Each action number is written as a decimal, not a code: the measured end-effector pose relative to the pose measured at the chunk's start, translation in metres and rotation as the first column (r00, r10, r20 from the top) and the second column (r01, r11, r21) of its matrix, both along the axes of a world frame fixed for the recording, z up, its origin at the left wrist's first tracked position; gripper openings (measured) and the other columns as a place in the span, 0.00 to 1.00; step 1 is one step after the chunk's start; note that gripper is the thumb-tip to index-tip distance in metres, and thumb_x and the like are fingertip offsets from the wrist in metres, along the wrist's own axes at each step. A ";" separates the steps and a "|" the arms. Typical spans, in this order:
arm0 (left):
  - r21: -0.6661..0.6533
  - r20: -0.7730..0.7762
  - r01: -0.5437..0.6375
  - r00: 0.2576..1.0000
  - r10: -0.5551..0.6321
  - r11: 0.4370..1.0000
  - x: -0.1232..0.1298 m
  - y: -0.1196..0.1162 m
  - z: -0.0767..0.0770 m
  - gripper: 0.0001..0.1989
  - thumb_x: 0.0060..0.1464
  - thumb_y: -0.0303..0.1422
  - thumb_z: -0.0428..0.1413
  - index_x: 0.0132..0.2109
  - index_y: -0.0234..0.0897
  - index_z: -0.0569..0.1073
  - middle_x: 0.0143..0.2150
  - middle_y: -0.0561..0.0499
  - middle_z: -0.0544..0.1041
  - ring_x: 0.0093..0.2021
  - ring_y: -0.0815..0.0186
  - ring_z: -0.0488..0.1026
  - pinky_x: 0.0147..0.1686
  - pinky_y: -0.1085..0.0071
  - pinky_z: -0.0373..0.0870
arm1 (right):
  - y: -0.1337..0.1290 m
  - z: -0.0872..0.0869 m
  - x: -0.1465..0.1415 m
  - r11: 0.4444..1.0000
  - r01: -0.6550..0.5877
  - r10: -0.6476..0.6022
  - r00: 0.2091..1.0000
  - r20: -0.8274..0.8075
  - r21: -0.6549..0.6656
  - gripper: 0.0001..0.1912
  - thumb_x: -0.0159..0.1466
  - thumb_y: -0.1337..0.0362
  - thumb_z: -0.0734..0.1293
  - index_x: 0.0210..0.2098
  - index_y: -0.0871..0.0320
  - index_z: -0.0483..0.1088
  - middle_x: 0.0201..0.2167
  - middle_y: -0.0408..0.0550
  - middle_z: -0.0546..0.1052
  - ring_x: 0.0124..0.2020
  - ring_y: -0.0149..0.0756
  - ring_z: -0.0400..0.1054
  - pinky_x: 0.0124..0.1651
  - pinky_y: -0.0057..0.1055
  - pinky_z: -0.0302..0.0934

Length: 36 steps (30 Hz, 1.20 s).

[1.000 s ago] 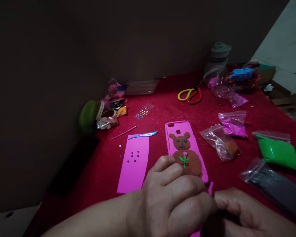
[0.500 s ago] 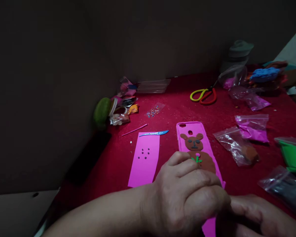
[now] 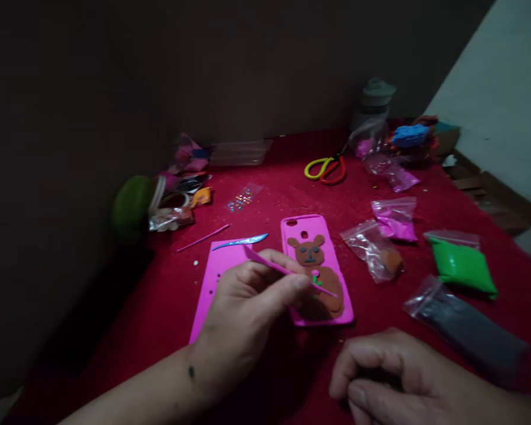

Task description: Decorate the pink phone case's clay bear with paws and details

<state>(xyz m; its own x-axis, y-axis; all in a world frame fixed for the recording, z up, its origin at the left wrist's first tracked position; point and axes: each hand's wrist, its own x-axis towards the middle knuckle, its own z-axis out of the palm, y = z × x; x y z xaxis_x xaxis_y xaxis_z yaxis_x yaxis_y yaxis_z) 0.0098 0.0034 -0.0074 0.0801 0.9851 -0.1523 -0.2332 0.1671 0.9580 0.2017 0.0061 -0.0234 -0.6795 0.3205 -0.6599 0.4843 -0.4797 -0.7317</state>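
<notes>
My left hand pinches a thin pink tool between thumb and fingers, its narrow tip over the bear's body. The pink phone case lies flat on the red cloth, bearing a brown clay bear with dark eyes and a small pink flower with green leaves. Partly behind my left hand is a pink sheet with small dark dots. A blue tool rests at its top edge. My right hand is curled over the cloth below the case; whatever its fingers hold, if anything, is hidden.
Scissors with yellow and red handles lie farther back. On the right are bags of pink clay, brown clay, green clay and dark clay. A pink stick and rhinestones lie left of centre.
My hands have separated. My left hand has turned and now shows the pink tool over the case, and my right hand is apart at the lower right. The view has shifted right.
</notes>
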 end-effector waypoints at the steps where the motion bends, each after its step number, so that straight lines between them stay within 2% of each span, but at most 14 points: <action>1: -0.003 0.043 -0.027 0.999 0.027 1.000 -0.002 0.002 0.000 0.04 0.56 0.27 0.59 0.32 0.36 0.75 0.27 0.55 0.77 0.27 0.73 0.74 0.31 0.77 0.72 | 0.002 0.005 -0.002 1.000 0.002 -0.002 1.000 0.020 -0.015 0.05 0.63 0.66 0.62 0.33 0.61 0.68 0.27 0.42 0.68 0.25 0.23 0.59 0.29 0.19 0.53; 4: -0.005 0.056 -0.076 0.996 0.076 0.997 -0.007 0.009 -0.003 0.05 0.54 0.26 0.61 0.30 0.35 0.76 0.25 0.55 0.76 0.26 0.75 0.71 0.29 0.81 0.70 | 0.006 0.012 -0.004 1.000 0.023 -0.021 0.997 0.068 -0.017 0.05 0.61 0.71 0.62 0.34 0.61 0.69 0.25 0.40 0.69 0.24 0.22 0.59 0.27 0.18 0.52; 9: -0.029 -0.032 -0.115 0.993 0.114 0.993 -0.007 0.012 -0.008 0.03 0.54 0.27 0.61 0.32 0.36 0.76 0.28 0.55 0.76 0.29 0.74 0.72 0.32 0.79 0.70 | 0.004 0.008 -0.002 0.999 0.040 -0.040 0.999 0.021 -0.007 0.08 0.59 0.73 0.61 0.35 0.61 0.69 0.24 0.39 0.69 0.23 0.21 0.59 0.25 0.17 0.51; 12: 0.047 -0.113 -0.106 0.987 0.110 0.993 -0.006 0.009 -0.007 0.03 0.56 0.27 0.60 0.33 0.39 0.77 0.31 0.56 0.77 0.31 0.73 0.74 0.34 0.77 0.72 | 0.002 0.006 -0.003 0.999 0.050 -0.050 0.999 0.019 -0.013 0.08 0.58 0.74 0.59 0.35 0.61 0.69 0.24 0.39 0.68 0.22 0.20 0.59 0.24 0.16 0.51; 14: 0.204 -0.280 -0.051 0.954 0.108 0.978 -0.006 0.005 -0.004 0.05 0.55 0.26 0.60 0.33 0.41 0.77 0.32 0.58 0.78 0.33 0.71 0.75 0.34 0.76 0.72 | 0.002 0.004 -0.003 0.998 0.064 -0.064 0.998 0.011 -0.024 0.09 0.57 0.74 0.59 0.34 0.61 0.69 0.23 0.39 0.68 0.22 0.20 0.59 0.24 0.17 0.51; 16: 0.412 -0.525 0.111 0.840 0.136 0.904 -0.007 0.001 0.000 0.06 0.54 0.24 0.60 0.35 0.42 0.77 0.32 0.57 0.78 0.33 0.70 0.75 0.35 0.74 0.71 | 0.001 0.003 -0.002 0.996 0.087 -0.087 0.996 -0.007 -0.015 0.09 0.56 0.73 0.60 0.34 0.61 0.70 0.24 0.38 0.69 0.21 0.21 0.59 0.23 0.17 0.51; 18: 0.531 -0.712 0.343 0.677 0.188 0.774 -0.008 -0.001 0.004 0.07 0.54 0.24 0.60 0.38 0.41 0.77 0.32 0.55 0.77 0.33 0.69 0.73 0.34 0.71 0.69 | 0.000 0.001 -0.001 0.995 0.103 -0.103 0.995 -0.016 0.017 0.10 0.56 0.72 0.60 0.34 0.61 0.71 0.24 0.39 0.69 0.21 0.21 0.58 0.22 0.17 0.50; 20: 0.543 -0.797 0.499 0.560 0.228 0.675 -0.008 -0.001 0.004 0.06 0.56 0.25 0.58 0.40 0.38 0.77 0.32 0.52 0.77 0.31 0.68 0.71 0.32 0.68 0.67 | 0.000 0.000 0.000 0.995 0.089 -0.088 0.996 -0.029 0.054 0.10 0.56 0.72 0.59 0.34 0.62 0.71 0.24 0.39 0.70 0.21 0.21 0.59 0.21 0.17 0.50; 22: 0.538 -0.821 0.554 0.517 0.244 0.636 -0.007 0.001 0.002 0.05 0.58 0.26 0.56 0.40 0.37 0.77 0.32 0.51 0.77 0.30 0.67 0.70 0.31 0.67 0.65 | 0.001 0.000 -0.001 0.995 0.071 -0.068 0.997 -0.038 0.075 0.11 0.55 0.73 0.59 0.33 0.62 0.72 0.23 0.39 0.69 0.20 0.21 0.59 0.21 0.17 0.51; 26: 0.529 -0.826 0.537 0.503 0.254 0.657 -0.005 0.004 -0.004 0.04 0.59 0.28 0.56 0.40 0.38 0.76 0.32 0.51 0.77 0.31 0.66 0.71 0.32 0.66 0.65 | 0.002 0.002 -0.002 0.997 0.050 -0.048 0.999 -0.021 0.063 0.12 0.55 0.74 0.59 0.35 0.62 0.73 0.22 0.39 0.69 0.20 0.21 0.59 0.20 0.16 0.52; 33: 0.484 -0.854 0.559 0.470 0.224 0.673 -0.006 0.002 -0.005 0.05 0.60 0.29 0.54 0.40 0.40 0.76 0.32 0.51 0.77 0.31 0.66 0.71 0.32 0.66 0.65 | 0.001 -0.004 -0.002 0.998 0.042 -0.042 0.999 -0.011 0.042 0.15 0.55 0.72 0.61 0.39 0.62 0.75 0.21 0.40 0.68 0.20 0.23 0.58 0.21 0.18 0.51; 36: 0.484 -0.851 0.551 0.477 0.219 0.680 -0.007 0.002 -0.007 0.04 0.59 0.29 0.55 0.40 0.39 0.76 0.32 0.50 0.76 0.31 0.65 0.70 0.32 0.65 0.65 | 0.001 -0.005 -0.001 0.999 0.031 -0.031 1.000 0.001 0.037 0.16 0.56 0.71 0.61 0.40 0.62 0.76 0.21 0.40 0.68 0.20 0.23 0.58 0.21 0.19 0.52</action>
<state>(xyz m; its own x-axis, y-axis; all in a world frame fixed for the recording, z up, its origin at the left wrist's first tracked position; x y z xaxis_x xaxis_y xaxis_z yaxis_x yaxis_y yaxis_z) 0.0033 0.0050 -0.0148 0.4764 0.7942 0.3772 0.6371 -0.6075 0.4743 0.2005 0.0068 -0.0286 -0.6676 0.3657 -0.6485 0.4710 -0.4671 -0.7483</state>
